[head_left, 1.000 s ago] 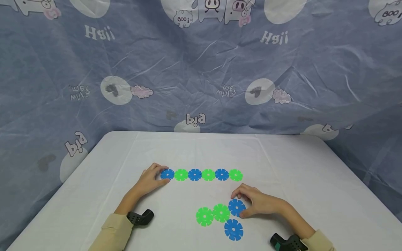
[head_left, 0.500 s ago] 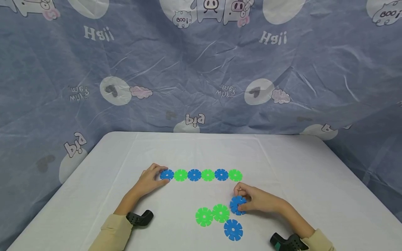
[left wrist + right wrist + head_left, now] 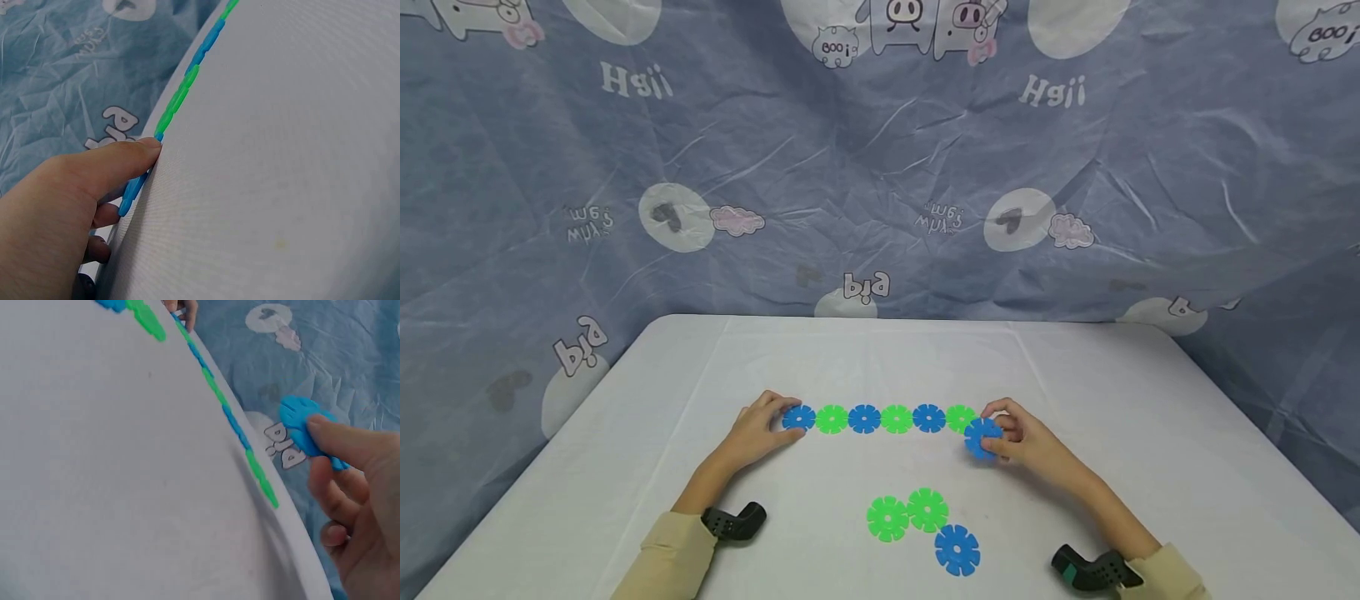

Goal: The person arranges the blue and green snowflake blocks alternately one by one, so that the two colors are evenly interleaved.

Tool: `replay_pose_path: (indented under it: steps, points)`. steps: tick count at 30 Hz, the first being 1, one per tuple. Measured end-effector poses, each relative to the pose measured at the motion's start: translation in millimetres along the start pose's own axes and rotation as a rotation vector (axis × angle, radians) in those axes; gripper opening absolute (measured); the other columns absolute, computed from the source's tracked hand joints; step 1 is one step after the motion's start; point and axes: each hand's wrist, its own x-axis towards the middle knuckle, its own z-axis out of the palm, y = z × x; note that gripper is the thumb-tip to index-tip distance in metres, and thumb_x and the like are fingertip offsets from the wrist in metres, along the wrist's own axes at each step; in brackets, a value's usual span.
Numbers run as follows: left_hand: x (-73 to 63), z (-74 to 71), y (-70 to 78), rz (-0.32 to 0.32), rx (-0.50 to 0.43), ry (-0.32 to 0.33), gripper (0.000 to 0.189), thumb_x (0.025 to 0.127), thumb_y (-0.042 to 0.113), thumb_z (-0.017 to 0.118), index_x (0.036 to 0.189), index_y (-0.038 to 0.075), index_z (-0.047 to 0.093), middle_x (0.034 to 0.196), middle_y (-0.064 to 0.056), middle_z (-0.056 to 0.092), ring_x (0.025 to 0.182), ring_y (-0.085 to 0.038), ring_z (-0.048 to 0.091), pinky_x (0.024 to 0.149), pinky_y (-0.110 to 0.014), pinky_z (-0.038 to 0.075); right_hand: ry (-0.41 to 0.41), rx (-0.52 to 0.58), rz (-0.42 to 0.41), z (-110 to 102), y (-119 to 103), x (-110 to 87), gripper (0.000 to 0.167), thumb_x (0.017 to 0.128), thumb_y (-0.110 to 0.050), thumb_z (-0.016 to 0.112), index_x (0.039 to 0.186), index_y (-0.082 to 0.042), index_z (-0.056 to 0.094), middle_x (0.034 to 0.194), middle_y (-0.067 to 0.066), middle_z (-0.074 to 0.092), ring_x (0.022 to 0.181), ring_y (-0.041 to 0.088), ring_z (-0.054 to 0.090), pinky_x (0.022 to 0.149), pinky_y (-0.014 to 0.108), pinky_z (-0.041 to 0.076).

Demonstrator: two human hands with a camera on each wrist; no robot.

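A row of notched plastic snowflake discs, blue alternating with green, lies across the white table in the head view. My left hand (image 3: 760,429) pinches the blue snowflake disc (image 3: 798,418) at the row's left end, thumb on the near edge and fingers on the far one. Between thumb and fingers my right hand (image 3: 1033,442) holds another blue snowflake disc (image 3: 297,415), tilted and raised above the table. In the head view this disc overlaps the green snowflake disc (image 3: 958,417) at the row's right end; the right wrist view shows them apart.
Nearer the front lie two green discs (image 3: 888,518) side by side and a loose blue disc (image 3: 957,550). A patterned blue-grey cloth (image 3: 880,167) hangs behind the white table (image 3: 662,358). Black cameras are strapped to both wrists.
My right hand has picked up a blue disc from beside the green discs and carried it up and back to the row's right end. My left hand has stayed in place.
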Motion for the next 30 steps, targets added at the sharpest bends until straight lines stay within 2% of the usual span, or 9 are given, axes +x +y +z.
replay_pose_path:
  steps: [5,8,11,13,16,22,26,30]
  points:
    - [-0.9,-0.2,-0.2,-0.004,-0.003,-0.001,0.050,0.077,0.041,0.067,0.118,0.014,0.059,0.110,-0.005,0.053,0.098,-0.019,0.048,0.076,-0.030,0.030,0.229,-0.055,0.021,-3.2,16.1,5.5,0.039,0.086,-0.013,0.062,0.119,-0.004,0.042,0.085,0.007,0.055,0.060,0.006,0.049,0.054,0.022,0.044]
    - [-1.5,-1.1,1.0,-0.006,-0.008,-0.003,0.050,0.078,0.041,0.067,0.119,0.014,0.059,0.110,-0.005,0.053,0.098,-0.019,0.048,0.076,-0.030,0.030,0.308,-0.141,0.030,-4.8,24.2,6.7,0.040,0.085,-0.011,0.062,0.121,-0.007,0.044,0.089,0.011,0.057,0.063,0.003,0.047,0.055,0.020,0.041]
    - [-1.8,-2.1,2.7,-0.010,-0.013,-0.004,0.050,0.078,0.041,0.067,0.119,0.014,0.059,0.111,-0.005,0.053,0.098,-0.020,0.047,0.076,-0.030,0.030,0.352,-0.239,0.040,-5.8,29.9,6.7,0.043,0.085,-0.011,0.062,0.123,-0.009,0.043,0.095,0.013,0.058,0.070,0.002,0.048,0.061,0.020,0.041]
    - [-1.9,-2.8,3.7,-0.010,-0.013,-0.005,0.050,0.078,0.041,0.067,0.119,0.014,0.059,0.111,-0.005,0.053,0.098,-0.020,0.047,0.076,-0.031,0.030,0.373,-0.304,0.056,-6.1,32.9,6.5,0.044,0.085,-0.012,0.062,0.124,-0.010,0.043,0.099,0.013,0.058,0.075,0.004,0.049,0.065,0.021,0.042]
    - [-1.7,-3.1,4.3,-0.011,-0.009,-0.009,0.050,0.078,0.042,0.067,0.119,0.014,0.059,0.112,-0.005,0.053,0.098,-0.020,0.047,0.076,-0.031,0.031,0.395,-0.370,0.082,-6.1,36.0,6.7,0.044,0.085,-0.011,0.062,0.124,-0.009,0.043,0.101,0.014,0.056,0.077,0.008,0.048,0.065,0.022,0.040]
    - [-1.3,-2.5,3.0,-0.005,-0.007,-0.008,0.050,0.078,0.042,0.067,0.119,0.014,0.059,0.111,-0.005,0.053,0.098,-0.019,0.048,0.077,-0.031,0.030,0.401,-0.454,0.107,-5.3,40.8,7.7,0.044,0.083,-0.013,0.064,0.122,-0.002,0.049,0.109,0.016,0.048,0.084,0.016,0.044,0.069,0.023,0.038]
    - [-0.9,-1.6,1.8,0.002,-0.002,-0.006,0.050,0.078,0.042,0.066,0.118,0.014,0.059,0.111,-0.005,0.053,0.099,-0.019,0.048,0.077,-0.031,0.030,0.391,-0.505,0.109,-5.1,41.5,6.2,0.043,0.083,-0.018,0.064,0.120,0.002,0.053,0.116,0.019,0.040,0.095,0.024,0.042,0.078,0.033,0.037]
    - [-0.8,-1.7,1.4,0.002,0.000,-0.003,0.050,0.078,0.042,0.066,0.118,0.014,0.059,0.111,-0.005,0.053,0.098,-0.020,0.049,0.077,-0.031,0.030,0.376,-0.545,0.097,-3.9,41.2,5.9,0.046,0.084,-0.020,0.062,0.122,0.005,0.051,0.121,0.022,0.039,0.106,0.032,0.041,0.086,0.047,0.036]
